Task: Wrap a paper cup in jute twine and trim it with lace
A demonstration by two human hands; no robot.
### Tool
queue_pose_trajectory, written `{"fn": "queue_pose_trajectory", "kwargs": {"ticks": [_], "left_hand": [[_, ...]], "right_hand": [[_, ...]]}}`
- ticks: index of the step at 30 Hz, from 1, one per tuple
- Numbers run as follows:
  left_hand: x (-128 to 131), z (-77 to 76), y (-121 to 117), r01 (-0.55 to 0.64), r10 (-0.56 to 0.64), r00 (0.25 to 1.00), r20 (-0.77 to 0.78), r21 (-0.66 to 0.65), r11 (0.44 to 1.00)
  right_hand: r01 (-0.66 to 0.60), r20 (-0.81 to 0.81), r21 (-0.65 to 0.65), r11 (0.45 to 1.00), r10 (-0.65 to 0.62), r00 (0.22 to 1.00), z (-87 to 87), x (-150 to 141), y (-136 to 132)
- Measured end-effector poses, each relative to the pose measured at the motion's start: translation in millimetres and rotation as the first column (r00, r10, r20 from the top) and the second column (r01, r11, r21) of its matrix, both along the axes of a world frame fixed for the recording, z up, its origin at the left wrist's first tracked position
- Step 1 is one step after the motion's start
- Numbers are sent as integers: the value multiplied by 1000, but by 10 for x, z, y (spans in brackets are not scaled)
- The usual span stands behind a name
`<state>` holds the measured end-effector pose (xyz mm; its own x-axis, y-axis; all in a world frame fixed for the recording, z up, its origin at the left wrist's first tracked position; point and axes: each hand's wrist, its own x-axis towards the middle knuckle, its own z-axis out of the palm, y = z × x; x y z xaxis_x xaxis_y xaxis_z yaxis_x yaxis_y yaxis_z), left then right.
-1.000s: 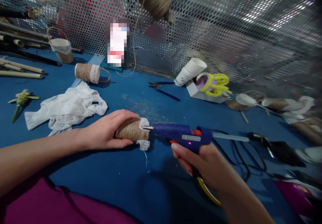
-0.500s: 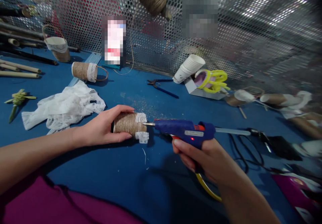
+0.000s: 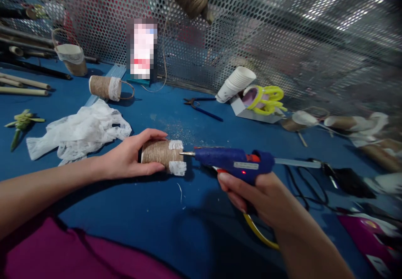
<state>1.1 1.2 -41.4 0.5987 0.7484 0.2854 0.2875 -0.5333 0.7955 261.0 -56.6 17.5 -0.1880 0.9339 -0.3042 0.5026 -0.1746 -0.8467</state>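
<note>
My left hand [image 3: 138, 153] is wrapped round a twine-covered cup [image 3: 157, 152] lying on its side on the blue table. White lace [image 3: 177, 168] runs round the cup's right end, with a gap where bare twine shows. My right hand [image 3: 248, 191] grips a blue hot glue gun [image 3: 234, 162] whose red light is lit. Its metal nozzle points left at the gap in the lace, at or very near the twine; contact I cannot tell. A clear glue stick [image 3: 297, 162] sticks out of the gun's back.
A heap of white lace ribbon [image 3: 84, 130] lies left of the cup. Behind are a twine basket [image 3: 105, 88], pliers [image 3: 204, 109], stacked paper cups [image 3: 237, 84] and a phone [image 3: 142, 51] against a perforated metal screen [image 3: 194, 70]. A black cord [image 3: 301, 187] lies right.
The glue gun has shifted slightly to the right, and its nozzle overlaps the cup's lace end less. My left hand has barely moved; the cup seems slightly turned.
</note>
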Motion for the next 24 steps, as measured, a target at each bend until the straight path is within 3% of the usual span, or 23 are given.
{"fn": "queue_pose_trajectory", "kwargs": {"ticks": [7,14,18,24], "left_hand": [[5,10,-1,-28,28,1000,11,-27,999],[-3,-13,0,21,-21,1000,2,36,999],[7,-9,1,-25,25,999,22,4,1000],[19,12,-9,-64,64,998,-4,-54,996]], "right_hand": [[-5,16,1,1000,5,1000,-13,22,-10],[-73,-33,14,997,74,997,-71,77,39],[-18,-37,-1,1000,18,999,-43,36,19],[140,-292,-90,986,-161,943,-53,18,85]]}}
